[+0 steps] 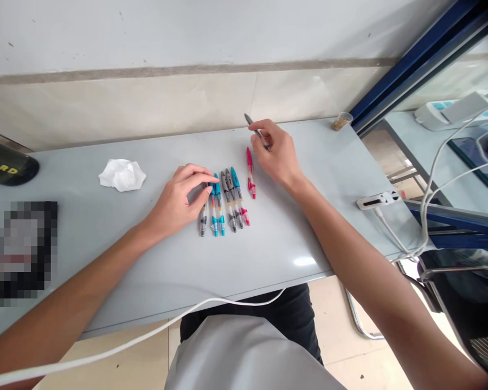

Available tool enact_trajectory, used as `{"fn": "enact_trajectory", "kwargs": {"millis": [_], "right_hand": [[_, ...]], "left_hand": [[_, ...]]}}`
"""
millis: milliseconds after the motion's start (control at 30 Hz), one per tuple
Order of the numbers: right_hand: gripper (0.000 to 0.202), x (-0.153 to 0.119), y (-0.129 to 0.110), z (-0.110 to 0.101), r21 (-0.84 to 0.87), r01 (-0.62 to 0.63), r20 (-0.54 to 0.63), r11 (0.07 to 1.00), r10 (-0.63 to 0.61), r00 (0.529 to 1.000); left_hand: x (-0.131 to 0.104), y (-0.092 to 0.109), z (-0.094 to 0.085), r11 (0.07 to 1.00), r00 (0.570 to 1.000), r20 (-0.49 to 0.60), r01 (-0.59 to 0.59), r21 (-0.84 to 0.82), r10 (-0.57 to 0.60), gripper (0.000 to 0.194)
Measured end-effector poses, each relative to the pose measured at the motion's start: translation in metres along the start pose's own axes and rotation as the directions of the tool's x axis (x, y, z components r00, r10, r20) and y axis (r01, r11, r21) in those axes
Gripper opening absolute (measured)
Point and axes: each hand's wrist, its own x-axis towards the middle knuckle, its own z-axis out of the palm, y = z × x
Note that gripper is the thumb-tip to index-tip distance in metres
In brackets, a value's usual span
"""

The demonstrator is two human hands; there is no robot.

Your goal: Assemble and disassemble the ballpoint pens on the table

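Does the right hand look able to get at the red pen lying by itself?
Probably yes: the red pen lies uncovered, close beside the right hand, though the grey pen in its fingers might make grasping awkward.

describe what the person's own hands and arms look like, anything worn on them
Left hand and right hand are bare: no gloves, rings, watch or bracelet visible. No sleeves show on either forearm. A white cable crosses the left arm at the picture's lower left.
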Motion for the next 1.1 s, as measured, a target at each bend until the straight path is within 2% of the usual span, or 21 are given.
{"fn": "enact_trajectory", "kwargs": {"millis": [100, 200, 467, 600, 733, 900, 1100], "right_hand": [[0.026, -0.003, 0.003, 0.001, -0.345, 0.06, 0.04, 0.937, -0.05, 0.998], [0.033, -0.005, 0.004, 0.004, -0.474, 0.097, 0.109, 0.875, -0.051, 0.993], [0.063, -0.008, 0.005, 0.007, -0.583, 0.138, 0.131, 0.8, -0.075, 0.989], [0.07, -0.011, -0.002, 0.004, -0.613, 0.148, 0.17, 0.776, -0.053, 0.984], [0.072, -0.014, -0.01, 0.001, -0.669, 0.172, 0.216, 0.723, -0.033, 0.976], [0.063, -0.015, -0.015, -0.004, -0.693, 0.208, 0.26, 0.691, -0.029, 0.965], [0.049, -0.012, -0.019, -0.013, -0.694, 0.284, 0.327, 0.662, -0.062, 0.943]], "left_hand": [[0.0, -0.001, 0.0, 1.0, 1.0, -0.001, -0.009, 0.002, 0.009, 0.024], [0.0, -0.001, 0.0, 1.0, 1.0, -0.005, -0.011, 0.005, 0.011, 0.025], [0.0, 0.0, 0.001, 0.999, 0.998, -0.055, 0.042, -0.003, -0.042, 0.028], [0.0, 0.0, 0.004, 0.997, 0.994, -0.099, 0.053, 0.055, -0.048, 0.027], [0.0, 0.003, 0.005, 0.986, 0.99, -0.128, 0.078, 0.148, -0.059, 0.025], [-0.003, 0.008, 0.001, 0.971, 0.991, -0.1, 0.106, 0.216, -0.086, 0.025], [-0.005, 0.012, -0.011, 0.942, 0.979, -0.048, 0.203, 0.266, -0.197, 0.038]]}}
